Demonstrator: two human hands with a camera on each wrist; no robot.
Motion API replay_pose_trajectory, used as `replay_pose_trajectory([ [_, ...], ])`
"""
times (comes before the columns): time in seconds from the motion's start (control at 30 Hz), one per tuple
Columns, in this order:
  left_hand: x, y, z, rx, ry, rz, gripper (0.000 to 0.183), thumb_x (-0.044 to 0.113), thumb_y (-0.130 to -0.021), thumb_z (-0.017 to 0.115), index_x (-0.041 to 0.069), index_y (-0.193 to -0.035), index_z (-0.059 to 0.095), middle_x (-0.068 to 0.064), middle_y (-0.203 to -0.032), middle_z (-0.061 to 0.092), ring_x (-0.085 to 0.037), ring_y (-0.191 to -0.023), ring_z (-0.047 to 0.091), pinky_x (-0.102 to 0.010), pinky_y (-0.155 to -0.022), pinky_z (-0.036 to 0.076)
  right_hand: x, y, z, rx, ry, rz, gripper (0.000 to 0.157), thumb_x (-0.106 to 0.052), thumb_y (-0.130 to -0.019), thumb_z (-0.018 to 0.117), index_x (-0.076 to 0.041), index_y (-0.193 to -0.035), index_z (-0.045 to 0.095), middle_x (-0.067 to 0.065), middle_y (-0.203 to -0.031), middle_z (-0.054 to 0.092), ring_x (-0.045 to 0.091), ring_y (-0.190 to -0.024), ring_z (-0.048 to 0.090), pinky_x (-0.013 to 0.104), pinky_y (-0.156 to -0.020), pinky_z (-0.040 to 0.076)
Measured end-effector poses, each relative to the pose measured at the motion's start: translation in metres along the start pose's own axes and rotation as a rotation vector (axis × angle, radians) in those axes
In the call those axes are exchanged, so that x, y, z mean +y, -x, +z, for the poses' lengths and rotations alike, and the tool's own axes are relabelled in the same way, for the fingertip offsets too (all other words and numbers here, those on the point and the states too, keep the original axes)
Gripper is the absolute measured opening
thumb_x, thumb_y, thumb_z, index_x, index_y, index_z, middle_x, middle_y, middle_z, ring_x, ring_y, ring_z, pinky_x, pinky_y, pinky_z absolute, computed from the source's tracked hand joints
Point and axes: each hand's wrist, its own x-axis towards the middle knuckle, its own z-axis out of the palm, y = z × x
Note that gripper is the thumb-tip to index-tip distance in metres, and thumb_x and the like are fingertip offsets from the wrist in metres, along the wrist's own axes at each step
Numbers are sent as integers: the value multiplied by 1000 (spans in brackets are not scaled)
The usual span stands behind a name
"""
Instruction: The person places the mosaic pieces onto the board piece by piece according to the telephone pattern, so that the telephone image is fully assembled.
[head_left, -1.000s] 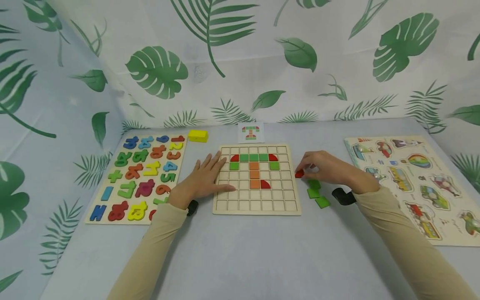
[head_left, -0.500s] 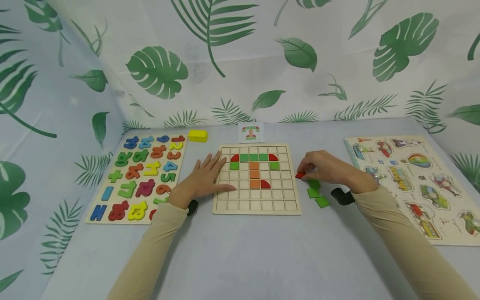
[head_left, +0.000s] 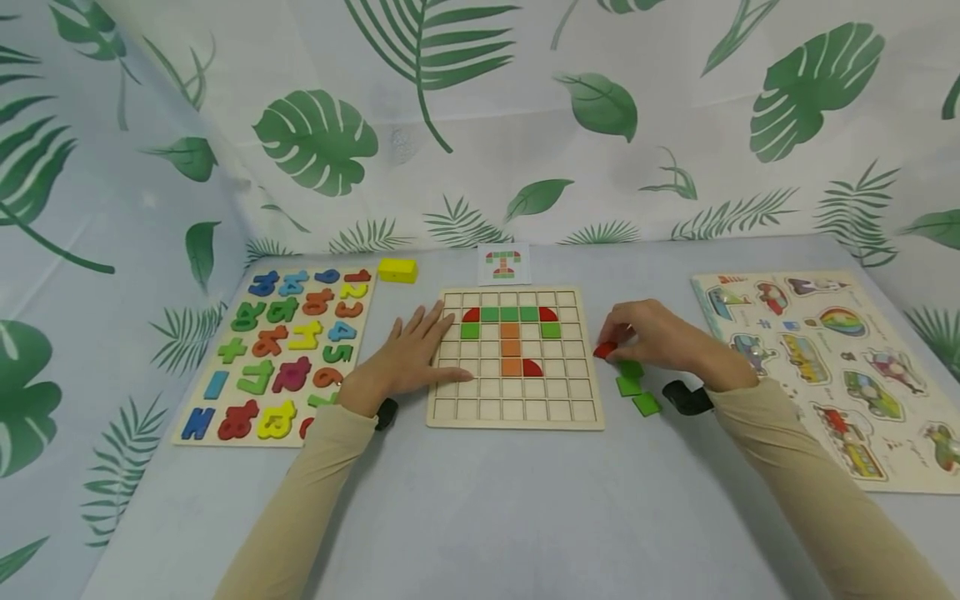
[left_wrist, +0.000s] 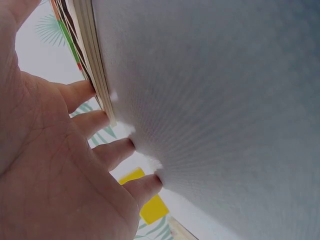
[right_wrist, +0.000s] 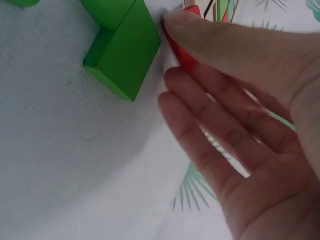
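Observation:
On the wooden grid board (head_left: 467, 412) lie red quarter-round tiles, green square tiles and a column of orange square tiles (head_left: 511, 348). My left hand (head_left: 405, 358) rests spread at the board's left edge; in the left wrist view its fingertips touch the board's side and the cloth. Right of the board, my right hand (head_left: 651, 335) pinches a red tile (head_left: 605, 351) between thumb and fingers. The right wrist view shows this red tile (right_wrist: 187, 61) partly hidden by the thumb. Several green square tiles (head_left: 628, 386) lie just below that hand, one partly overlapping another in the right wrist view.
A pattern card (head_left: 503, 264) stands behind the board, with a yellow block (head_left: 397, 271) to its left. A number puzzle board (head_left: 217, 358) lies at the left, partly under the left forearm. At the right is a picture puzzle board (head_left: 813, 333).
My right hand has shifted the red tile very slightly to the right and toward me, close to the green tiles. The left hand stays in place on the board's edge.

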Motion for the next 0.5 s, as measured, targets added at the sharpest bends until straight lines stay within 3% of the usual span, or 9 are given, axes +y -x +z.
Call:
replay_pose_trajectory([
  [0.27,0,1,-1,3,13,5,103,63,-96,64,9,-169,15,-13,-176,-1,-40,-161,-1,-63,-126,0,-1,1,2,57,-49,-6,16,5,-83,85,-6,-92,78,1,-94,75,19,-88,71,34,-76,59],
  [0.5,0,1,0,8,10,11,102,63,-97,64,9,-169,16,-14,-176,0,-41,-160,0,-64,-125,1,-5,0,2,128,-11,-54,14,8,-87,80,-4,-95,82,3,-94,72,24,-91,70,42,-81,61],
])
